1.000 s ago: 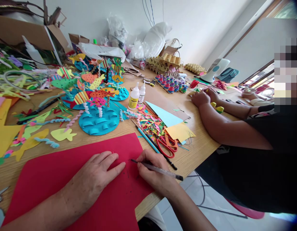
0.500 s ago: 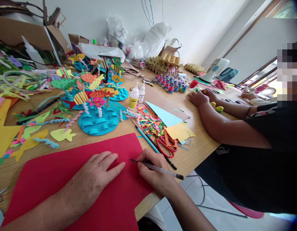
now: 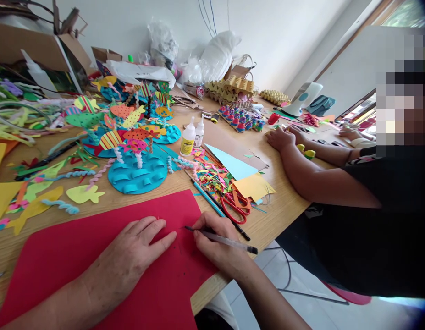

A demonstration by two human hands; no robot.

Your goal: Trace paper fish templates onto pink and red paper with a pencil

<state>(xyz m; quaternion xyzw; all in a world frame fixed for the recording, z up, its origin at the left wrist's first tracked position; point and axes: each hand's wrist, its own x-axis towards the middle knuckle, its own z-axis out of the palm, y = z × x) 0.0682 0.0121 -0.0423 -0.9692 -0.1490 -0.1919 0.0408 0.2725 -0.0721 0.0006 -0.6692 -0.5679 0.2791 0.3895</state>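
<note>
A large sheet of red paper (image 3: 78, 233) lies at the table's near edge. My left hand (image 3: 136, 250) rests flat on it, fingers stretched out and holding nothing. To its right, my right hand (image 3: 215, 240) grips a pen (image 3: 229, 241) with a clear barrel and dark end, its tip on the red sheet. Faint dark marks show on the paper near the tip. Just beyond my right hand lie red-handled scissors (image 3: 234, 208), a black pencil (image 3: 238, 229) and a blue pencil (image 3: 207, 198).
Blue paper discs (image 3: 136, 176) carry paper fish on fuzzy stems. Two glue bottles (image 3: 188, 140) stand behind paper scraps (image 3: 214, 176). Egg trays (image 3: 233, 87) are stacked at the back. At right, a co-worker's arms (image 3: 301, 172) rest on the table.
The whole view has shifted slightly, so things sit a little further left. My left hand stays on the red paper, and the pen tip remains near the same spot.
</note>
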